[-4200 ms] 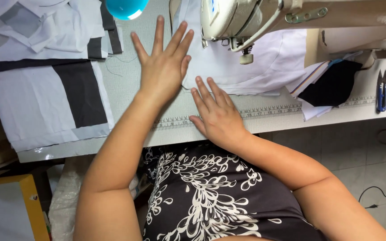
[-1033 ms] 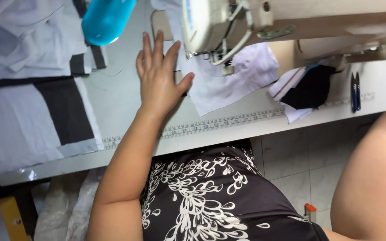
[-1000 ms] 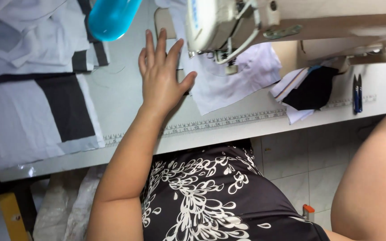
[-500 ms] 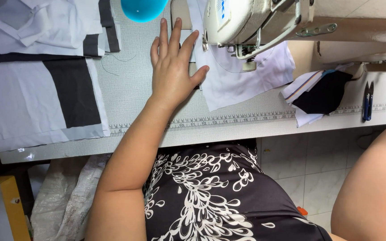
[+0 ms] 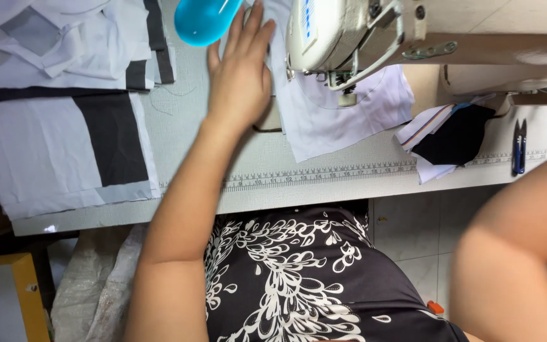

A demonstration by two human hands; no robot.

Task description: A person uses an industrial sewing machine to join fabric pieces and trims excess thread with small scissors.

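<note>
At the left edge of the sewing table [image 5: 254, 190], stacked white and dark cut panels [image 5: 64, 145] are laid flat. The left hand [image 5: 240, 79] is pressed palm-down near the far edge, fingers together and extended, just beside the white fabric piece [image 5: 343, 120] under the sewing machine head [image 5: 343, 31]. The step appears to be positioning the cloth. Only the right arm is seen; its fingers cannot be told. Careful alignment under the presser foot seems called for.
</note>
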